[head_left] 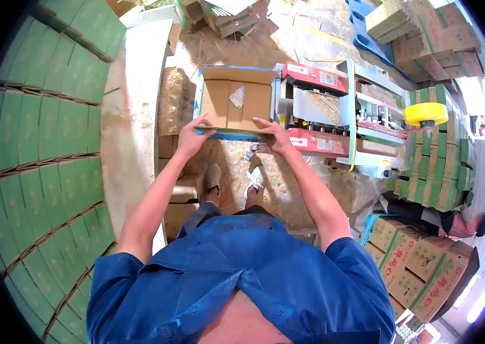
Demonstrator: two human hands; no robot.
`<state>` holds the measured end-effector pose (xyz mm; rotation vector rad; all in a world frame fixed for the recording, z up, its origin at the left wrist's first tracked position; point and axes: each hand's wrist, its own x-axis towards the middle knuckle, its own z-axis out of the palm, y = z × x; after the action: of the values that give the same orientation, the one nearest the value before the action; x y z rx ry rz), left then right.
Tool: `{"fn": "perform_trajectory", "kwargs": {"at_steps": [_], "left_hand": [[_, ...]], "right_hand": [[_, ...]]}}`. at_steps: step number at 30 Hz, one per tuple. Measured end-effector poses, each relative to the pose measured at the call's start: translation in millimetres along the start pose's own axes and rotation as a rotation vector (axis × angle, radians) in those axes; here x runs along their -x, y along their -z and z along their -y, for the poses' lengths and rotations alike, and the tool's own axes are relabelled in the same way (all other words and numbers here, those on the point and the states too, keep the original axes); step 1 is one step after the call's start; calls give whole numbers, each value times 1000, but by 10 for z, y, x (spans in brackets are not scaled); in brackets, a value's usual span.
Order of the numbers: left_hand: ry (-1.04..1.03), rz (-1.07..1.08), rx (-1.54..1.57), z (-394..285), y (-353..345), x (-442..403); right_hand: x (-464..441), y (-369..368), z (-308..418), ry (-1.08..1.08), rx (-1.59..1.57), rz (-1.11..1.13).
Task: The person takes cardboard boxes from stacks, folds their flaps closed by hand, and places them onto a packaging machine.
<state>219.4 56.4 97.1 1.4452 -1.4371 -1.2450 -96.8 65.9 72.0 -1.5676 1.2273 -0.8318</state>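
Note:
In front of me an open cardboard box [213, 103] shows its brown inside, with a small pale patch [237, 97] on its bottom that I cannot make out. My left hand [192, 136] grips the left end of the box's near side, fingers over the top edge. At the right end of that same side, my right hand [277, 136] is closed on the edge, its fingertips reaching inside. Blue shows beneath and beside the box. Just right of it stands a machine with red side rails [318, 140], rollers and a yellow tape roll [426, 114].
Stacked green cartons [36, 129] line the left side, beside a long pale board [139, 103]. More cartons [414, 264] stand at lower right, with green-and-brown bundles [434, 163] behind the machine. Flattened cardboard [434, 40] lies at upper right. My shoes are on a littered floor [285, 189].

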Motion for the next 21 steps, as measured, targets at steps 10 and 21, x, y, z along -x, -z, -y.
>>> {"fn": "perform_trajectory", "kwargs": {"at_steps": [10, 21], "left_hand": [[201, -253, -627, -32, -163, -459], [165, -151, -677, -5, -180, -606]], "right_hand": [[-548, 345, 500, -36, 536, -460], [-1144, -538, 453, 38, 985, 104]]}}
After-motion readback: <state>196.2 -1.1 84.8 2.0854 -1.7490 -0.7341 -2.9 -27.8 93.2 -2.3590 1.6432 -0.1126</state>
